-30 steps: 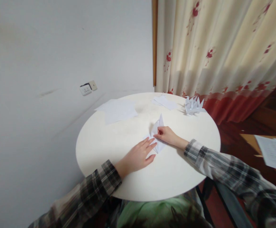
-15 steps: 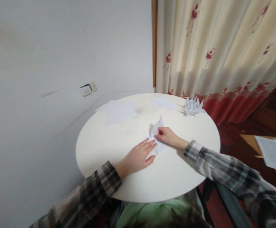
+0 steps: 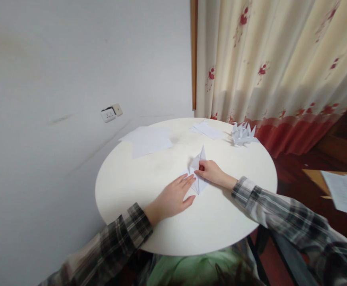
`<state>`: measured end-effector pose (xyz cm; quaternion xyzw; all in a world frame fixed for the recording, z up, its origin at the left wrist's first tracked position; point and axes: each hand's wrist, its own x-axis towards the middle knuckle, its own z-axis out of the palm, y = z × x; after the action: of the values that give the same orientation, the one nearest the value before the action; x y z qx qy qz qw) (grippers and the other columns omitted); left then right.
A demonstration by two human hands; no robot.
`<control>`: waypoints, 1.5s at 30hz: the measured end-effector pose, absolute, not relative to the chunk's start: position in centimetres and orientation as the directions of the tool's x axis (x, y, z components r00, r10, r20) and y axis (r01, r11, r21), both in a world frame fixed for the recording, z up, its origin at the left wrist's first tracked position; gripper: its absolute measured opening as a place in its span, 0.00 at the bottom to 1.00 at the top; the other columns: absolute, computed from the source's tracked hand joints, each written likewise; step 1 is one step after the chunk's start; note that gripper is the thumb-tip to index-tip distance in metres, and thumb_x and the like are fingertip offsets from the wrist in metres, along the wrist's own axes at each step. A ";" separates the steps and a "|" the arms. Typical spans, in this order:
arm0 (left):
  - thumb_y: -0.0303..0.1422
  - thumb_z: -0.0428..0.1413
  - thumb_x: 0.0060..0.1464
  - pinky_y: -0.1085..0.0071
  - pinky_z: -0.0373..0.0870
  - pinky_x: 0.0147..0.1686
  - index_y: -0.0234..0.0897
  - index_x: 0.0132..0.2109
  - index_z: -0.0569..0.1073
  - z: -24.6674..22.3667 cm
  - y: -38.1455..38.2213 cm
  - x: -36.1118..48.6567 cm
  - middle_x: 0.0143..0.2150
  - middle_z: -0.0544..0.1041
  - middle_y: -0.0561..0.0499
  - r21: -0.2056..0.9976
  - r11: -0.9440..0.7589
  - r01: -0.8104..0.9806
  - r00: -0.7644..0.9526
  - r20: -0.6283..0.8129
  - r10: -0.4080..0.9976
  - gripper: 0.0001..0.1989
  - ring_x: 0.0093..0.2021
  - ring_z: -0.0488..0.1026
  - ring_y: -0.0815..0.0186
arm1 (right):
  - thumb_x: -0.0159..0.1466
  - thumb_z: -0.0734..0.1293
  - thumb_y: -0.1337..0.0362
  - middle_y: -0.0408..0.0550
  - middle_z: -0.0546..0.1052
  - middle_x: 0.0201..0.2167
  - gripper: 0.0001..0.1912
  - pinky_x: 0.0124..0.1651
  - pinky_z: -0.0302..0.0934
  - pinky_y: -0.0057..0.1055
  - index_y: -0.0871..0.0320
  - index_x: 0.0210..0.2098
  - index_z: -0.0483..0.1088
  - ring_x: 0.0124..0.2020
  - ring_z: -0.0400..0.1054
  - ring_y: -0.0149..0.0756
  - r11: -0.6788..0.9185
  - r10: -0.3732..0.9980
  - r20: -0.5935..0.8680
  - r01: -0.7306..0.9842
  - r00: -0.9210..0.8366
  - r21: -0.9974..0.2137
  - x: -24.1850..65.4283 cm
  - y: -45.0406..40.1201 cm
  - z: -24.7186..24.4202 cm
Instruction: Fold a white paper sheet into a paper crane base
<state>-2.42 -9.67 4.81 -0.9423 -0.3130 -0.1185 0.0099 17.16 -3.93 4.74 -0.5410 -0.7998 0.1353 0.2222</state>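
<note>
A folded piece of white paper lies on the round white table, with one flap standing up to a sharp point on its far side. My left hand rests palm down, fingers spread, its fingertips pressing on the paper's left part. With curled fingers, my right hand pinches the paper near its middle, at the base of the raised flap. The fingertips cover part of the folds there.
Loose white sheets lie at the table's far left. Smaller paper pieces sit at the back. Several folded paper cranes cluster at the far right edge. A wall, a socket and a curtain stand behind.
Hardly anything differs. Both hands stay on the folded paper; the left fingers have drawn back very slightly, and the whole view has shifted a little.
</note>
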 end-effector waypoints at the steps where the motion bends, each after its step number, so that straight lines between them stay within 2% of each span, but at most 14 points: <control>1: 0.37 0.47 0.57 0.62 0.52 0.61 0.29 0.59 0.57 4.7 -9.6 -2.5 0.61 0.60 0.41 0.054 -0.804 0.592 0.776 0.231 0.586 0.25 0.62 0.54 0.58 | 0.57 0.65 0.62 0.46 0.73 0.23 0.08 0.26 0.49 0.25 0.62 0.27 0.70 0.23 0.62 0.29 0.376 0.926 0.208 0.807 -0.314 -0.455 17.2 -3.9 4.8; 14: 0.37 0.48 0.57 0.59 0.56 0.59 0.29 0.58 0.59 4.4 -9.6 -2.7 0.60 0.62 0.41 0.034 -0.819 0.573 0.784 0.271 0.559 0.25 0.60 0.56 0.56 | 0.57 0.65 0.62 0.46 0.73 0.23 0.08 0.26 0.49 0.25 0.61 0.27 0.69 0.23 0.62 0.29 0.374 0.928 0.197 0.802 -0.317 -0.467 17.0 -4.2 4.7; 21: 0.36 0.51 0.54 0.60 0.62 0.53 0.30 0.57 0.61 5.2 -9.8 -2.8 0.52 0.69 0.41 0.141 -0.818 0.557 0.768 0.286 0.572 0.25 0.51 0.64 0.58 | 0.57 0.64 0.63 0.44 0.71 0.22 0.07 0.26 0.49 0.24 0.60 0.26 0.67 0.22 0.61 0.28 0.436 0.899 0.214 0.738 -0.382 -0.515 17.0 -4.5 4.6; 27: 0.40 0.50 0.57 0.57 0.59 0.55 0.40 0.57 0.63 4.8 -8.7 -3.7 0.56 0.66 0.45 0.147 -0.829 0.539 0.785 0.270 0.558 0.22 0.56 0.60 0.57 | 0.57 0.64 0.63 0.45 0.72 0.24 0.06 0.27 0.50 0.24 0.61 0.29 0.68 0.24 0.62 0.29 0.416 0.909 0.196 0.762 -0.369 -0.497 16.9 -4.3 4.6; 34: 0.44 0.47 0.58 0.57 0.53 0.58 0.47 0.60 0.59 5.1 -8.0 -4.6 0.63 0.57 0.50 0.207 -0.821 0.532 0.813 0.147 0.563 0.24 0.62 0.53 0.58 | 0.58 0.63 0.64 0.46 0.72 0.24 0.06 0.28 0.51 0.25 0.61 0.30 0.68 0.24 0.62 0.29 0.425 0.904 0.192 0.767 -0.382 -0.480 16.7 -4.8 5.1; 39: 0.47 0.46 0.58 0.55 0.49 0.59 0.49 0.60 0.58 5.4 -7.6 -4.9 0.66 0.51 0.51 0.239 -0.821 0.518 0.832 0.083 0.549 0.25 0.65 0.47 0.56 | 0.58 0.64 0.64 0.46 0.72 0.23 0.06 0.27 0.50 0.24 0.61 0.29 0.68 0.24 0.62 0.29 0.425 0.904 0.198 0.760 -0.378 -0.492 16.7 -4.9 5.1; 45: 0.49 0.46 0.57 0.55 0.49 0.59 0.49 0.59 0.60 5.5 -7.4 -4.9 0.65 0.52 0.50 0.266 -0.817 0.511 0.834 0.079 0.547 0.25 0.65 0.48 0.56 | 0.59 0.63 0.61 0.44 0.70 0.21 0.09 0.26 0.48 0.24 0.61 0.27 0.67 0.22 0.61 0.28 0.425 0.904 0.211 0.741 -0.371 -0.520 16.7 -4.9 5.0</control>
<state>-4.93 -7.42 5.51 -0.9502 -0.2782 -0.0761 -0.1178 16.73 -4.89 4.97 -0.5079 -0.8098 0.1717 0.2382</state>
